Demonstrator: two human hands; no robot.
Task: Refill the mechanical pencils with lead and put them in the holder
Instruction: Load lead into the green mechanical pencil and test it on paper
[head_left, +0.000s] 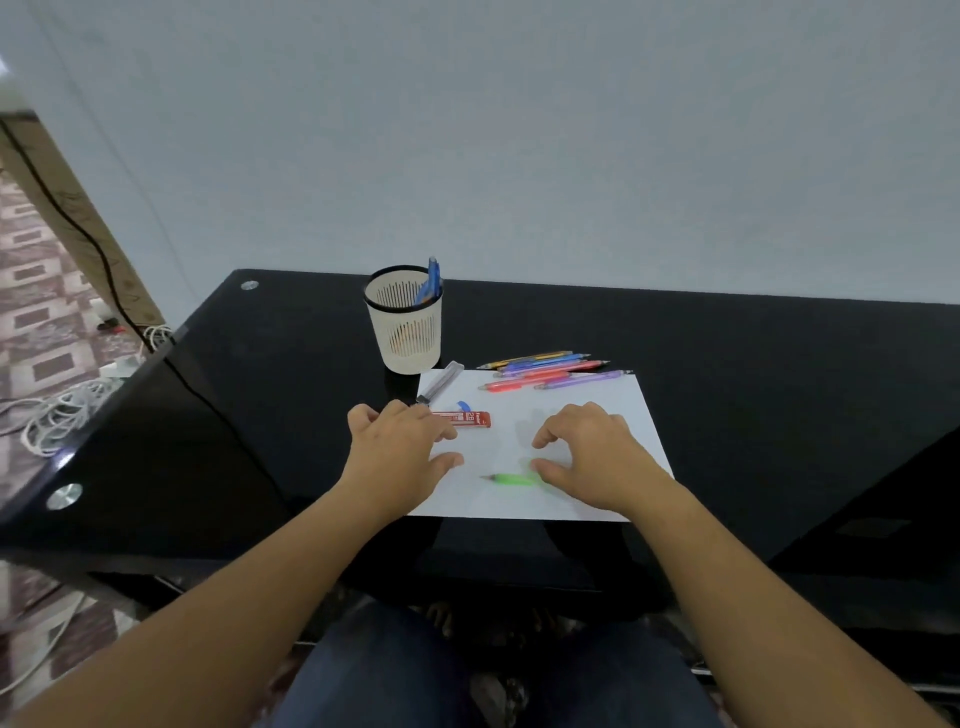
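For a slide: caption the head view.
Left hand and right hand flank a green pencil on paper; holder behind.

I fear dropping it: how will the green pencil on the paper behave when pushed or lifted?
The green pencil looks slim and round, so it may roll on the smooth paper if nudged. It seems plastic, so probably light and stiff. Its thin tip could be fragile.
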